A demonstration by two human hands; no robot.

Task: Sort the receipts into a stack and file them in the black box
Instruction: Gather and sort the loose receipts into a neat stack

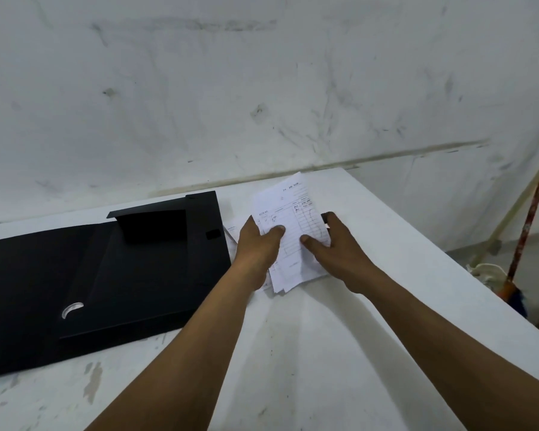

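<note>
White receipts [293, 225]: a loose stack gripped between both hands over the far part of the table, just right of the box. Its long axis runs away from the person, the far end raised toward the wall and leaning slightly right. The printed face is up, and the near ends are uneven and fanned.
Left hand [255, 247]: pinches the stack's left edge, thumb flat on the top sheet, fingers hidden beneath. The forearm reaches out straight from below.
Right hand [335, 244]: pinches the right edge, thumb on the top sheet, fingers curled behind. The arm comes in from the lower right.
Loose slip [231, 230]: lies on the table between the left hand and the box.
Box [122, 275]: black, lying open and flat, with one flap standing up at its far end.
Table [324, 353]: white and scuffed.
Wall [262, 88]: white and marked.
Poles [531, 213]: leaning at the far right.
</note>
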